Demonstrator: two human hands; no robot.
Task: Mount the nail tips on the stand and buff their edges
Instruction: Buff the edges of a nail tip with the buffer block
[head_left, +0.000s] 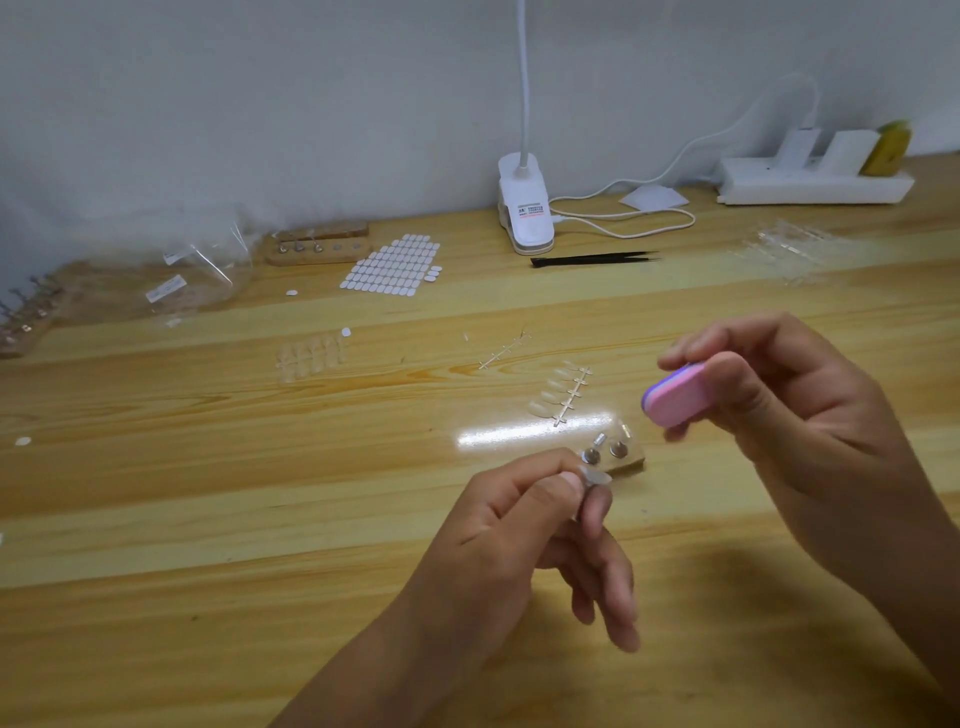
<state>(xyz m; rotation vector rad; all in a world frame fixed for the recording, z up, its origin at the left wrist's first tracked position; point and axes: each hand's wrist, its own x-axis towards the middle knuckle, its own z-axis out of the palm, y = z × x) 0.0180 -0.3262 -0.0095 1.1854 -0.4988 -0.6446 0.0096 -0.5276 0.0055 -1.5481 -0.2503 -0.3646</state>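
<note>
Across the near half of a pale wooden counter (208, 493), both hands are raised above the surface. The right hand (789, 410) has its fingers curled and holds a pink-and-purple buffer block (675, 395) between thumb and fingers, well clear of the wood. The left hand (524, 525) pinches one clear nail tip (597, 475) between thumb and forefinger, its other fingers hanging loosely below; whether the tip sits on a small peg cannot be told. At the back right lies a white power strip (810, 179) with plugs in it. A white clip lamp (524, 208) stands at the back centre, its cable looped beside it. Clear plastic bags (197, 270) lie at the back left. Near them is a sheet of white adhesive tabs (395, 265), and just beside that a long wooden stand (317, 244) set with metal pegs. Black tweezers (592, 258) lie in front of the lamp. A small wooden stand (626, 462) with round metal discs rests on the counter just behind the held tip. Beyond it lies a strip of nail tips (558, 389) on their sprue, with a bare sprue (504, 353) farther back. A clear set of tips (311, 356) lies at centre left.
</note>
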